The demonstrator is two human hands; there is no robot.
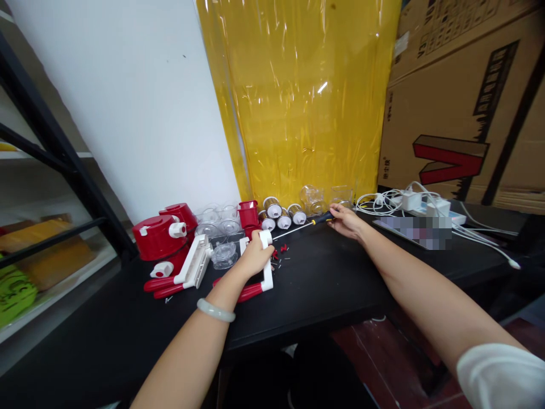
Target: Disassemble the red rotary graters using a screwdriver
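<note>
we hold the screwdriver (320, 219) in our right hand (344, 220) above the black table (332, 278); its long axis slants slightly, slim metal shaft (293, 230) pointing left toward the white, red-handled frame (267, 275) our left hand (255, 255) clasps.

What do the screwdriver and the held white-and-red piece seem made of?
Screwdriver: shaft, likely steel, bright metallic sheen; handle, black and yellow, non-metallic-looking, probably plastic or rubber.
Held white-and-red piece: likely molded plastic, smooth and opaque.
</note>
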